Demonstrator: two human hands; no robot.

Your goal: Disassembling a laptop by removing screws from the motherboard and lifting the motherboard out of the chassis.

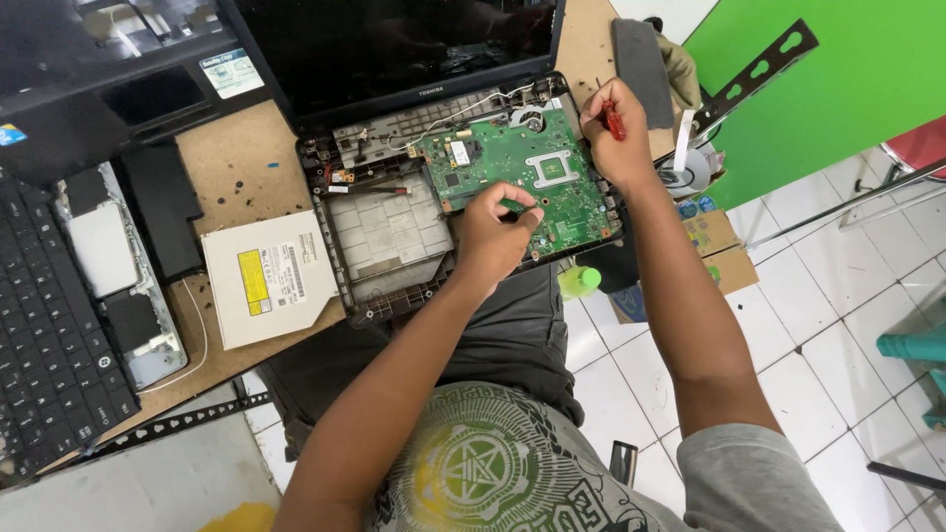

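An opened laptop base (389, 241) lies on a brown wooden table, its dark screen (394, 44) tilted back. A green circuit board (512, 163) sits in the right half of the base. My left hand (493, 232) rests on the board's near edge, thumb and fingers pinched together on it; whether it holds a small part I cannot tell. My right hand (613, 133) is at the board's far right corner, closed around a red-handled screwdriver (614, 120).
A white optical drive (268, 276) lies left of the base. A removed palmrest and keyboard (59, 325) fill the left edge, with another black laptop (108, 69) behind. A green-capped bottle (579, 281) and cardboard boxes (714, 246) stand on the tiled floor.
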